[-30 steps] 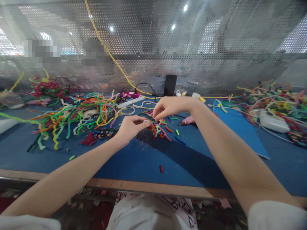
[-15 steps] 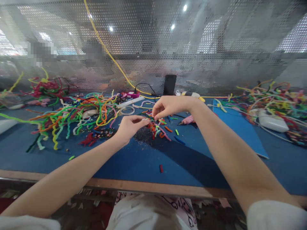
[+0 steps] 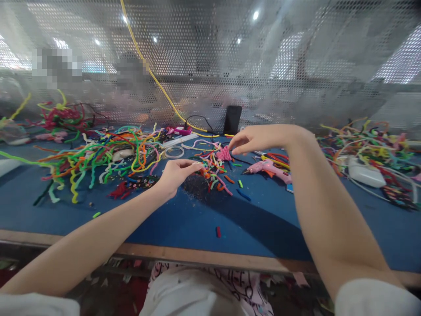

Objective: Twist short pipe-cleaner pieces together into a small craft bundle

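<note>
My left hand [image 3: 179, 176] is closed, thumb and fingertips pinching a small orange fuzzy pipe-cleaner piece [image 3: 205, 173] above the mat. My right hand [image 3: 259, 139] arches over the table from the right, its wrist bent. Its curled fingertips are at the right edge of a pink fuzzy pipe-cleaner piece [image 3: 223, 153] and appear to pinch it. Between and below the hands lie cut pipe-cleaner bits, among them a pink strand [image 3: 225, 186] and a dark blue one [image 3: 244, 195]. Just right of them rests a pink glue gun [image 3: 269, 169], its nozzle pointing left.
A tangle of coloured pipe cleaners [image 3: 95, 158] spreads over the left side, another heap [image 3: 371, 140] lies far right beside a white plastic object [image 3: 365, 172]. A dark phone [image 3: 233, 119] leans against the perforated screen. A red bit [image 3: 218, 232] lies near the wooden table edge [image 3: 184, 253].
My right hand has moved right, away from my left fingertips, and the pink piece and glue gun now show. My left hand has hardly moved.
</note>
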A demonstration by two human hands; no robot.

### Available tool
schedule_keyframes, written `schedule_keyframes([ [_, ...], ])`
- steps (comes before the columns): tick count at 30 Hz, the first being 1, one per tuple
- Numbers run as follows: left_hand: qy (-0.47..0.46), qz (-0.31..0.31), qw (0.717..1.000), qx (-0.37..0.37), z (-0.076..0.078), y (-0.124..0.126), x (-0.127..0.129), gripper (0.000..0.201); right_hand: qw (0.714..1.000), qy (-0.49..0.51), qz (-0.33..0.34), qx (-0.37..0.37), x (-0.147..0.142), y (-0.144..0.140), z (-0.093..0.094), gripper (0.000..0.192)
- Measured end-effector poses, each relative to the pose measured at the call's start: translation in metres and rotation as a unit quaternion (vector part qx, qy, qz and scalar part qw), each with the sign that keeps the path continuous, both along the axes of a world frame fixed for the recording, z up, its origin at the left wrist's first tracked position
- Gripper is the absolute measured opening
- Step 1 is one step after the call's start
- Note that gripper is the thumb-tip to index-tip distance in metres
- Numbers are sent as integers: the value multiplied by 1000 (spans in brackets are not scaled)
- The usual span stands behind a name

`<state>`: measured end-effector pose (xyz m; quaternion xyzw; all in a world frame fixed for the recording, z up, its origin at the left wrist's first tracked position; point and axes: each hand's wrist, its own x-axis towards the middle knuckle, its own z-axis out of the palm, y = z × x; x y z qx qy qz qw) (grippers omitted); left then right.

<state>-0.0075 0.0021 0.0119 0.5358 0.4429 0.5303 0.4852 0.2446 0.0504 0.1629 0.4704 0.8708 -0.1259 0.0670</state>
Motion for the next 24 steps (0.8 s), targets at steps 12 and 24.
schedule_keyframes([
  [12, 3, 19, 999, -29, -2, 1, 0, 27, 996, -2, -90, 10, 46, -5, 16, 40],
  [24, -57, 31, 997, -51, -5, 5, 0, 33, 996, -77, -41, 20, 13, -63, -40, 35],
])
